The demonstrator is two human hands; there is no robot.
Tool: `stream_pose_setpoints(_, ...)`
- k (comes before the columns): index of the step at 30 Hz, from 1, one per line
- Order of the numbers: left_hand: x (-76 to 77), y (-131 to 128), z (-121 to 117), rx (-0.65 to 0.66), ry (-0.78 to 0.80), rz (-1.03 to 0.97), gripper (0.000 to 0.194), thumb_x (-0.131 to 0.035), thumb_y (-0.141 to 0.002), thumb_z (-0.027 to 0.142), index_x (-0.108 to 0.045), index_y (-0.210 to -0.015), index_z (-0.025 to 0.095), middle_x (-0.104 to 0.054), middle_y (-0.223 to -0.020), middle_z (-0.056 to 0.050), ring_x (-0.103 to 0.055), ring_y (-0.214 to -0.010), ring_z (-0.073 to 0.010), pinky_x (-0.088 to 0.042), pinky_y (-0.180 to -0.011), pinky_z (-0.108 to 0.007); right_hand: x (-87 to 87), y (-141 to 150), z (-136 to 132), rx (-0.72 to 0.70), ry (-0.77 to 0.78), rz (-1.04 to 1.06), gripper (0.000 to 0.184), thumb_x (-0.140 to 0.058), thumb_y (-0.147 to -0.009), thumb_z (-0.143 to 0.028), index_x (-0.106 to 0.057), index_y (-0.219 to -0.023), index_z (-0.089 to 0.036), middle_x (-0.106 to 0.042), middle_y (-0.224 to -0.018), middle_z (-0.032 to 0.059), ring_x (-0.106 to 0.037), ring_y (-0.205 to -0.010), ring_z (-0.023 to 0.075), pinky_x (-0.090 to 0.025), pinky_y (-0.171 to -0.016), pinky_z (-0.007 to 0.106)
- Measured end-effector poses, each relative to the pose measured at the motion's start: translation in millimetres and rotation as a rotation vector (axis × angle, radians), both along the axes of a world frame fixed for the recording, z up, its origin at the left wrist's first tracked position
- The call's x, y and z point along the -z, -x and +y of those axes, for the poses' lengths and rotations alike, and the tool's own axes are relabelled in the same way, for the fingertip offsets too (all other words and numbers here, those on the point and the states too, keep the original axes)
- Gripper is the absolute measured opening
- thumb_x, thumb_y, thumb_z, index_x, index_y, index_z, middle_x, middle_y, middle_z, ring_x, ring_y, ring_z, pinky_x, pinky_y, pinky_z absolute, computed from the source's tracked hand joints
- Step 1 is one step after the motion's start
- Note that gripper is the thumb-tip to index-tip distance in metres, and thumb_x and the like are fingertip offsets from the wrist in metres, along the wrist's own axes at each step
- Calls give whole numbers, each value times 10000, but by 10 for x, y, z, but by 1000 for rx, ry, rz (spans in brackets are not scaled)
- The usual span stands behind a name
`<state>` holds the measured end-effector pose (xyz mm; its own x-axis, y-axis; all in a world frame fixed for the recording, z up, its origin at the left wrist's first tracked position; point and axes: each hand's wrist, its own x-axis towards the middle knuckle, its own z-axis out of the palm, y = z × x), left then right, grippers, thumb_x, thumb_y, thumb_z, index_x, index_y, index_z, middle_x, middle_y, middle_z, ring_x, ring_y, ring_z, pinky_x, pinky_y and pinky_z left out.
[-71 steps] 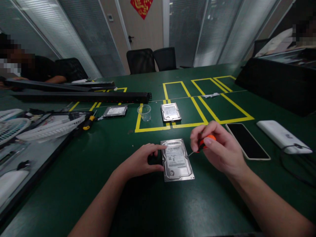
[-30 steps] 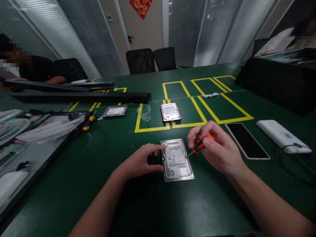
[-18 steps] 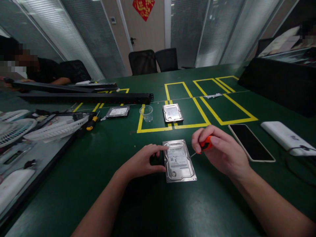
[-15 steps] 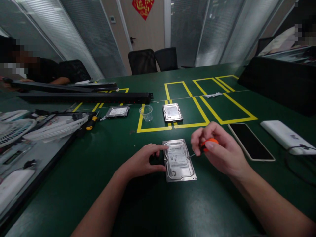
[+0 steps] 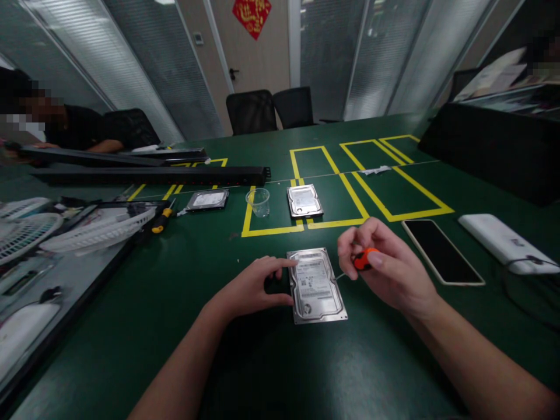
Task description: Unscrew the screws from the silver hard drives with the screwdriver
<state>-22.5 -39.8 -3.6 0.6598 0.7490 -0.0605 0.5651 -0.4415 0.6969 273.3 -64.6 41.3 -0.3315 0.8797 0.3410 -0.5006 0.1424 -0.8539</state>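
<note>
A silver hard drive (image 5: pixel 315 289) with a white label lies flat on the green table in front of me. My left hand (image 5: pixel 258 286) rests at its left side, fingers stretched apart: the index fingertip touches the upper label area and the thumb the left edge. In my right hand (image 5: pixel 389 265) is a screwdriver (image 5: pixel 364 259) with an orange and black handle, held between thumb and fingers. Its thin shaft points left, and the tip meets the drive's right edge about halfway along. What exactly the tip touches is too small to tell.
Beyond lie a second hard drive (image 5: pixel 305 200), a clear plastic cup (image 5: pixel 258 202), a darker drive (image 5: pixel 207 200) and a yellow-black screwdriver (image 5: pixel 163 219). A phone (image 5: pixel 441 252) and white power bank (image 5: pixel 507 242) are at right. White fan grilles (image 5: pixel 98 228) fill the left; a person sits behind black bars (image 5: pixel 153 175).
The orange screwdriver handle has turned slightly in my right hand, with the fingers shifting around it. My left hand and the drive stay in place. The view has shifted a little.
</note>
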Motion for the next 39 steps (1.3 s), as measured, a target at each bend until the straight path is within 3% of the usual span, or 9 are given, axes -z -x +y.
stream_pose_setpoints(3, -14, -2, -2, 0, 7, 9, 685, -850, -885, 463, -558, -1498, 373, -626, -1119, -29, -576, -983, -235, -445, -863, -360, -24, 4, -7, 7, 9, -17, 200, -577, -1030, -345, -710, -1076, -203, -679, -948, 60, -543, -668, 150, -394, -625, 314)
stream_pose_setpoints(6, -28, -3, -8, -7, 18, 14, 689, -857, -878, 455, -561, -1495, 371, -625, -1116, -25, -578, -989, -233, -447, -872, -361, -35, 5, 5, 18, -24, -37, 401, -462, -1062, -392, -762, -1008, -133, -649, -867, 85, -543, -715, 176, -420, -691, 345)
stream_pose_setpoints(11, -10, -2, -2, -5, 5, 20, 694, -857, -878, 460, -558, -1498, 374, -628, -1116, -25, -575, -985, -233, -442, -863, -356, 8, 1, 6, -21, -5, -15, 106, -659, -981, -307, -638, -967, -204, -678, -990, 60, -619, -767, 179, -454, -700, 334)
stream_pose_setpoints(15, 3, -5, 4, -6, 3, 28, 698, -855, -875, 481, -555, -1498, 383, -625, -1110, -19, -575, -981, -231, -438, -853, -352, 18, -6, -12, -35, 21, -3, 122, -696, -963, -239, -578, -992, -239, -697, -1019, 31, -574, -650, 129, -405, -606, 293)
stream_pose_setpoints(17, -1, -7, 3, -8, 7, 24, 698, -856, -873, 483, -556, -1495, 383, -623, -1111, -18, -575, -981, -229, -440, -857, -354, 1, -9, -12, -41, 37, -11, 100, -656, -988, -293, -620, -1059, -232, -696, -957, 36, -520, -621, 124, -358, -578, 288)
stream_pose_setpoints(22, -9, -6, -2, -11, 19, 21, 695, -853, -875, 483, -557, -1496, 382, -622, -1113, -23, -577, -982, -231, -446, -856, -356, -30, -10, 8, -41, -19, -75, 371, -460, -1067, -366, -743, -992, -137, -682, -894, 101, -572, -737, 190, -429, -723, 369)
stream_pose_setpoints(27, 6, -3, 2, -5, 3, -2, 699, -859, -872, 479, -559, -1495, 381, -625, -1108, -21, -579, -981, -230, -446, -866, -359, 25, 26, -15, -77, 3, -54, 109, -626, -1013, -334, -593, -1033, -232, -695, -939, 54, -582, -750, 179, -417, -690, 333)
stream_pose_setpoints(35, -7, 6, 0, -10, 12, 20, 700, -851, -877, 489, -553, -1503, 389, -623, -1114, -25, -580, -977, -233, -449, -863, -362, -46, -52, -41, 26, -41, -51, 145, -564, -1018, -371, -594, -1053, -234, -649, -858, 41, -523, -701, 178, -399, -671, 340)
stream_pose_setpoints(39, 3, 2, -9, -17, 12, 4, 704, -848, -876, 503, -558, -1504, 378, -623, -1124, -36, -585, -992, -238, -458, -870, -363, -100, -186, -62, 160, -232, -207, 224, -607, -1009, -445, -658, -1043, -230, -611, -832, 34, -532, -720, 191, -417, -662, 347)
